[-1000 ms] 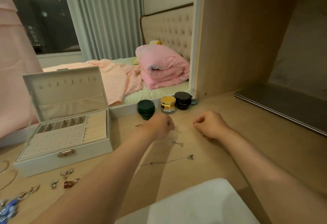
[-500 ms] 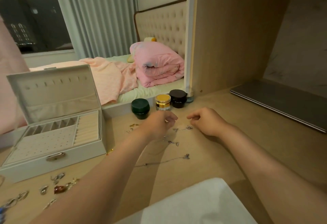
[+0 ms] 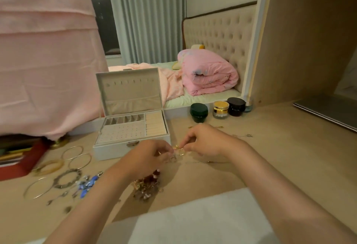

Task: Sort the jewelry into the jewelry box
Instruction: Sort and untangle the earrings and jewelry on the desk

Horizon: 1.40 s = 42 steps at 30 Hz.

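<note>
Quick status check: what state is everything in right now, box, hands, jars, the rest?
Jewelry box, lid open, trays look empty.
Left hand, pinching the gold piece.
Right hand, pinching the same gold piece.
Gold piece, held between both hands.
Bangles, loose on the table.
Green jar, lid on.
Gold-lidded jar, lid on.
Black jar, lid on.
Laptop, closed.

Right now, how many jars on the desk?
4, lined at the back of the desk: green jar, gold-lidded jar, dark jar, small clear jar partly hidden behind it.
</note>
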Available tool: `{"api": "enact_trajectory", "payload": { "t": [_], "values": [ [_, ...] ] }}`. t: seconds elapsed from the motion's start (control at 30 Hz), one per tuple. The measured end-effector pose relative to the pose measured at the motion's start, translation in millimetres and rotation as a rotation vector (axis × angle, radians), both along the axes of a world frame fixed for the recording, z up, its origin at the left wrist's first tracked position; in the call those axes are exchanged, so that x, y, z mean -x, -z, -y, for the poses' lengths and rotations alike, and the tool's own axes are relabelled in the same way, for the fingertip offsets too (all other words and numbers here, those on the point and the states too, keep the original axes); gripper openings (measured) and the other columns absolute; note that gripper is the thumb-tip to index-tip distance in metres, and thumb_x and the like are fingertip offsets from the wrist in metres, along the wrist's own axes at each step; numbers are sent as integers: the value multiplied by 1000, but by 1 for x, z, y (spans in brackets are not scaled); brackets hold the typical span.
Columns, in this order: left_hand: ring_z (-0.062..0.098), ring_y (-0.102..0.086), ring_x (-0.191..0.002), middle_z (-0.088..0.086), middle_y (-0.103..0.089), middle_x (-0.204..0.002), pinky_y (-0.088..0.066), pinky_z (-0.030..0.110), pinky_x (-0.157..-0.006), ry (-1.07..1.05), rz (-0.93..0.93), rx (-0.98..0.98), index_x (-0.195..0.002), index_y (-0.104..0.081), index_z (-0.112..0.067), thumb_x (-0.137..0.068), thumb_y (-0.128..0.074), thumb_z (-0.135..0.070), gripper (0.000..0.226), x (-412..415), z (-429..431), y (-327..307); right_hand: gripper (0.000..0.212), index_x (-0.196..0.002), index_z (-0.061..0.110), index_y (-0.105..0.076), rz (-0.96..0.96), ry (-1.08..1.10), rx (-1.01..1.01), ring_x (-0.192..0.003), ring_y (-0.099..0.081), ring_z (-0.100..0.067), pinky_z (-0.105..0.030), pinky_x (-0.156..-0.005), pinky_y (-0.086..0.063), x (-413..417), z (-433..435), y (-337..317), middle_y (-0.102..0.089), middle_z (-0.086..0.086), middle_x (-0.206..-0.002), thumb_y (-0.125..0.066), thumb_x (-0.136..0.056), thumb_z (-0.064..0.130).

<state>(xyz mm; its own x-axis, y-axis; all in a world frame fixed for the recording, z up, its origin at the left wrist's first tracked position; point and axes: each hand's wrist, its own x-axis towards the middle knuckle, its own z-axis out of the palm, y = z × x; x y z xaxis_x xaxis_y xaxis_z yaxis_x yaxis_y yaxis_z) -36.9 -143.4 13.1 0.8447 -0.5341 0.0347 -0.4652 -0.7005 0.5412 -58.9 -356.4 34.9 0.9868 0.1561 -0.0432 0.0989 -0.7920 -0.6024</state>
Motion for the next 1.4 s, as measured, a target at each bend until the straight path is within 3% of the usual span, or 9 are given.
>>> {"api": "enact_trajectory", "payload": {
  "t": [0.23,0.43,0.57,0.7,0.87,1.0,1.07,1.27,1.4],
  "values": [
    [-4,-57,-88,-23,-64,-96,-42,13,-73,-231,100,-20,-95,-68,-39,-96,-58,-24,19,6,-91,23,21,-110,30,-74,-30,-122,76,-99,-63,-9,-30,-92,-53,-9,-89,16,-67,10,-110,-70,-92,20],
    [-3,-55,-91,-23,-60,-97,-36,7,-72,-283,171,96,-97,-65,-42,-94,-59,-17,26,6,-124,32,27,-119,28,-72,-64,-193,222,-106,-63,-12,-33,-99,-51,-25,-122,27,-68,7,-119,-68,-94,19],
    [-2,-56,-90,-21,-59,-98,-38,8,-71,-332,186,109,-103,-69,-36,-95,-59,-15,24,-1,-142,31,22,-113,25,-76,-98,-249,235,-105,-62,-11,-30,-97,-50,-34,-137,26,-69,8,-118,-70,-93,19],
    [1,-56,-88,-15,-62,-104,-48,26,-80,-421,180,79,-102,-67,-37,-97,-56,-14,27,-5,-168,27,18,-107,31,-75,-34,-201,224,-100,-63,-11,-32,-94,-52,-45,-152,25,-69,8,-112,-69,-92,24],
    [1,-58,-84,-15,-64,-98,-46,21,-62,-503,66,14,-96,-66,-44,-98,-57,-19,27,-4,-199,22,27,-120,30,-70,81,-236,303,-96,-66,-11,-31,-88,-52,-44,-180,32,-71,9,-107,-63,-95,25],
    [0,-60,-88,-23,-65,-98,-53,26,-77,-464,-38,-5,-101,-70,-43,-91,-68,-34,13,-1,-204,22,15,-101,30,-78,27,-280,276,-86,-67,-3,-33,-89,-56,-45,-185,34,-72,18,-90,-68,-93,23],
    [-2,-59,-87,-25,-64,-95,-49,20,-71,-432,-113,-33,-104,-70,-43,-88,-72,-38,17,1,-200,25,11,-97,30,-78,-31,-252,148,-74,-69,0,-31,-83,-59,-48,-179,33,-72,18,-79,-71,-92,23],
    [-4,-56,-83,-22,-64,-92,-42,12,-65,-401,-88,-80,-109,-72,-37,-87,-73,-25,25,-3,-185,32,16,-103,30,-78,23,-194,118,-83,-65,4,-14,-72,-48,-54,-156,15,-71,18,-92,-73,-91,21],
    [-3,-55,-84,-24,-59,-93,-43,14,-65,-375,-83,-64,-109,-71,-38,-88,-72,-26,24,-1,-173,32,15,-95,32,-76,-92,-142,290,-79,-66,-6,-19,-64,-48,-50,-140,3,-69,14,-90,-81,-83,25]
  ]
}}
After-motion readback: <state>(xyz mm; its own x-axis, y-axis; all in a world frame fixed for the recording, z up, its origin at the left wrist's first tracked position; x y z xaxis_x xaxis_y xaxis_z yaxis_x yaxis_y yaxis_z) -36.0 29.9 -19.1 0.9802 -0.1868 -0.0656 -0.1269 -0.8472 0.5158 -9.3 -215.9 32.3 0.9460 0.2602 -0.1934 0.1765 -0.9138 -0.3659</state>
